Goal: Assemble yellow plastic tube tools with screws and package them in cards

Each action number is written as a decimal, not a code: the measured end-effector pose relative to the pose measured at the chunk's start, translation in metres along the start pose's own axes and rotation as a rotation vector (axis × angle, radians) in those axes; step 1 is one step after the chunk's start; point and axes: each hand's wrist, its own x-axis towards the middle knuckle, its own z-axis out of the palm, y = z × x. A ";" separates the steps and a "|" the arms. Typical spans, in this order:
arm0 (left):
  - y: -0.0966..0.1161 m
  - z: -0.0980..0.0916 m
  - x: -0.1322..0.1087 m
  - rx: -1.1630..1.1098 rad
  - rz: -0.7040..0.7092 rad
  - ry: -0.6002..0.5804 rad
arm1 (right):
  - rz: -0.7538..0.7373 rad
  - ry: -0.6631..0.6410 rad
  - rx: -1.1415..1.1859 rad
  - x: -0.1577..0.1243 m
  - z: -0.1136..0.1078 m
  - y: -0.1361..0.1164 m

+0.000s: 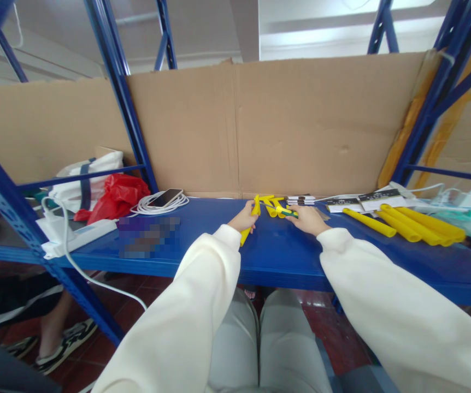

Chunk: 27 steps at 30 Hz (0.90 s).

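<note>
My left hand [242, 216] is closed around a yellow tube-like piece [256, 206], whose lower end [244, 236] sticks out below the fingers. In my right hand [308, 219] is a slim tool with a green-and-yellow handle [287, 212], pointing left toward that piece. The tool's tip is too small to make out. Just beyond and between the hands, several short yellow pieces [274, 210] lie on the blue shelf top [280, 256].
Long yellow tubes [416, 224] lie at the right, beside black-and-white packets [360, 202]. Leftward are a phone [165, 197] on coiled white cable [181, 203], a red plastic bag [121, 194] and a power strip [83, 234]. Cardboard [301, 125] walls the back; blue posts [124, 103] flank it.
</note>
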 end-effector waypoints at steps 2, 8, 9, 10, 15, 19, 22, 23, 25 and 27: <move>0.000 0.000 0.000 -0.003 -0.001 0.008 | 0.002 0.000 0.007 0.000 -0.001 -0.001; 0.000 0.000 0.001 -0.023 -0.022 -0.003 | 0.001 0.016 0.029 -0.001 -0.001 -0.001; 0.000 0.000 0.001 -0.022 -0.024 -0.004 | 0.002 0.015 0.025 -0.001 -0.001 -0.001; 0.000 0.000 0.001 -0.023 -0.025 -0.002 | -0.001 0.016 0.021 0.000 0.000 0.000; 0.000 0.000 0.000 -0.040 -0.014 0.010 | -0.009 0.022 0.029 0.000 0.000 0.000; 0.001 0.001 -0.001 -0.038 -0.013 0.008 | 0.005 0.019 0.039 -0.001 -0.001 -0.001; 0.002 0.002 -0.002 -0.032 -0.013 0.014 | -0.007 0.030 0.041 -0.002 -0.002 -0.002; 0.002 0.002 -0.002 -0.031 -0.015 0.017 | -0.010 0.029 0.039 -0.002 -0.002 -0.002; 0.001 0.002 -0.001 -0.032 -0.019 0.018 | -0.009 0.020 0.032 -0.002 -0.002 -0.003; 0.001 0.002 -0.001 -0.031 -0.018 0.013 | 0.001 0.011 0.024 -0.002 -0.003 -0.003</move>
